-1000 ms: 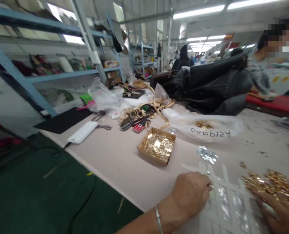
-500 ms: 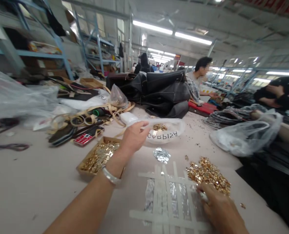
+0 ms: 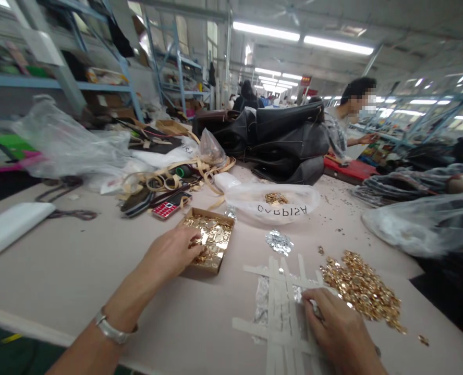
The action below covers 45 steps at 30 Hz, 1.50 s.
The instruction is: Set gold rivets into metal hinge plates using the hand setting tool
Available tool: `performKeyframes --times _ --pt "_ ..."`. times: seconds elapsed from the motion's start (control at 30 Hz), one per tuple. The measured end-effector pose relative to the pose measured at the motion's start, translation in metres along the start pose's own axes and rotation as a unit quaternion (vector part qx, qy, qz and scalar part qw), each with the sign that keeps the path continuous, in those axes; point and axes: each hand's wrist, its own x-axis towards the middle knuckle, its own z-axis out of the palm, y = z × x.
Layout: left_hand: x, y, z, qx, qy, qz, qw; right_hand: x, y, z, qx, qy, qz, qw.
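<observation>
Left hand (image 3: 174, 252): fingers curled toward the thumb, tips over the near left part of the cardboard box (image 3: 204, 271); I can't tell from here whether a piece is pinched. I'd worry about several coming up at once, since the gold plates (image 3: 218, 229) look thin and jumbled.
Cardboard box: could slide or tip if the wrist leaned on its low wall; I see nothing bracing it on the table (image 3: 200, 323). The gold plates inside lie at the left fingertips and spread away beyond them to the right.
Taped sheet (image 3: 274, 302): might buckle if dragged sideways, as it looks light. It lies between the hands, under the right hand (image 3: 339, 328) at one side and well apart from the left.
Silver discs (image 3: 279, 242): could scatter if a hand swept low across the middle; they sit just beyond the sheet, between both hands.
Right hand: fingers bent and gathered, with a small greyish object (image 3: 316, 311) showing at them, too blurred for me to name. A slip there might crease the sheet.
Gold pile (image 3: 362, 286): loose, just beyond the right knuckles; a careless brush could spread pieces onto the sheet.
</observation>
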Motion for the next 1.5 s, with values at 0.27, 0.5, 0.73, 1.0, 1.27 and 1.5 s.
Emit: performKeyframes --times 0.27,0.5,0.73,1.0,1.27,1.5 --pt "0.019 0.023 0.018 0.004 0.046 -0.02 0.999 0.021 -0.031 0.014 0.127 -0.002 -0.035 0.991" --pt "0.03 0.021 0.022 -0.066 0.034 -0.067 0.995 0.018 -0.035 0.009 0.201 0.019 -0.04 0.979" --pt "0.022 0.03 0.012 -0.21 0.073 -0.092 0.971 0.011 -0.038 -0.002 0.278 0.014 0.021 0.96" --pt "-0.037 0.104 0.039 -0.516 -0.017 -0.081 0.853 0.03 -0.077 -0.029 0.542 0.021 0.273 0.794" --pt "-0.07 0.144 0.066 -0.682 -0.018 -0.133 0.719 0.038 -0.089 -0.022 0.537 0.022 0.225 0.813" --pt "-0.039 0.104 0.046 -0.643 0.137 -0.173 0.733 0.031 -0.082 -0.019 0.516 0.027 0.27 0.812"
